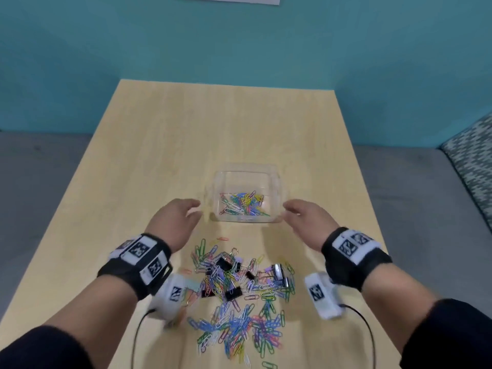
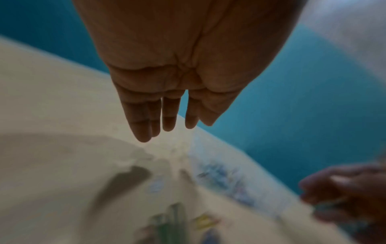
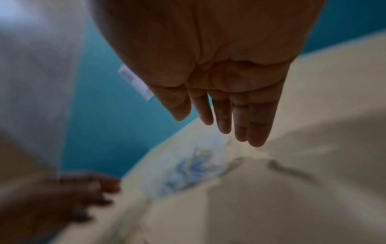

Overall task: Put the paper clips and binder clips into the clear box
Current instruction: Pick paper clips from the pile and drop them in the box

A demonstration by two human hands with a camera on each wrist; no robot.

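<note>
2 bare hands hover over a pale wooden surface (image 1: 149, 145), one on each side of a clear box (image 1: 277, 182) that stands at the middle of the surface. The left hand (image 1: 175, 222) is just beside the box's left wall, the right hand (image 1: 308, 222) just beside its right wall; whether either touches the plastic cannot be told. In both wrist views the fingers (image 2: 169, 113) are straight, close together and hold nothing, the right hand's fingers (image 3: 240, 115) the same. Both wrist views are blurred.

A small heap of coloured paper clips in the box (image 1: 243, 205) lies on its floor. Nearer the person, between the forearms, a wide loose pile of paper clips (image 1: 239, 323) spreads over the surface, with several black binder clips (image 1: 233, 292) mixed into its far half. Each wrist wears a black band with printed square markers. A teal wall stands behind.
</note>
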